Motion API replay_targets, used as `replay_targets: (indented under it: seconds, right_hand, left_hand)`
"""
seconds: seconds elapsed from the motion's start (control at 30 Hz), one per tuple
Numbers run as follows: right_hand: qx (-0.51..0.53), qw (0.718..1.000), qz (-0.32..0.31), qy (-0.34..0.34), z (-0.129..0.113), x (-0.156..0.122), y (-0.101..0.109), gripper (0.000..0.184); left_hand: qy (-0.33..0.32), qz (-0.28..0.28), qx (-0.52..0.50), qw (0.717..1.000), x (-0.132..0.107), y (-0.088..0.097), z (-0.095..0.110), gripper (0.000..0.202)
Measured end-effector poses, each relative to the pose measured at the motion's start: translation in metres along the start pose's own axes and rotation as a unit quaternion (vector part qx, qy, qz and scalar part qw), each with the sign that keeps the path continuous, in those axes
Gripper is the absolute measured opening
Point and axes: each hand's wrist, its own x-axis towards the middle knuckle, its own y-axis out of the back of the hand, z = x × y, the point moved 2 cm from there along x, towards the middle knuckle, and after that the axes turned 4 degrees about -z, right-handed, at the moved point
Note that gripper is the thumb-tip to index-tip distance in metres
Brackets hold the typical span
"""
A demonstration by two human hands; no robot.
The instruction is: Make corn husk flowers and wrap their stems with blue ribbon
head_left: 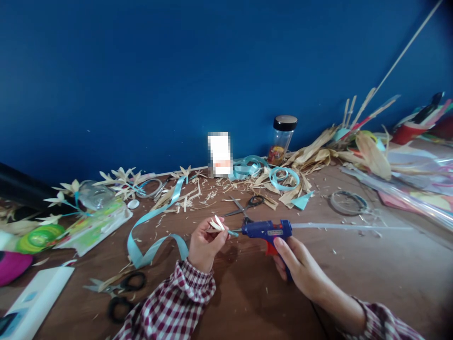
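Between the thumb and fingers of my left hand [209, 238] is a small corn husk flower [217, 224] with pale petals and a short blue-green stem pointing right. My right hand [295, 259] wraps round the handle of a blue hot glue gun [266, 230], fingers at its red trigger. A long clear glue stick [350, 227] sticks out of the gun's back end. The nozzle points left, at or very near the flower's stem; whether they touch I cannot tell. Light blue ribbon [141, 217] lies in loops left of my left hand.
Scissors [242, 206] lie open beyond the glue gun, and black-handled scissors [116, 290] lie front left. Husk flowers [123, 177], a lidded jar [281, 139], dried husks [314, 153] and a tape roll [348, 203] stand or lie around. Husk scraps litter the brown table [240, 302].
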Motion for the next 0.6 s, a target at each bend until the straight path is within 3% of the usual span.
replay_targets:
  seconds: [0.6]
  right_hand:
    - [0.003, 1.0, -0.003, 0.002, -0.0016, -0.0008, -0.0005, 0.038]
  left_hand:
    - [-0.023, 0.013, 0.039, 0.999, -0.0003, -0.002, 0.0036, 0.029]
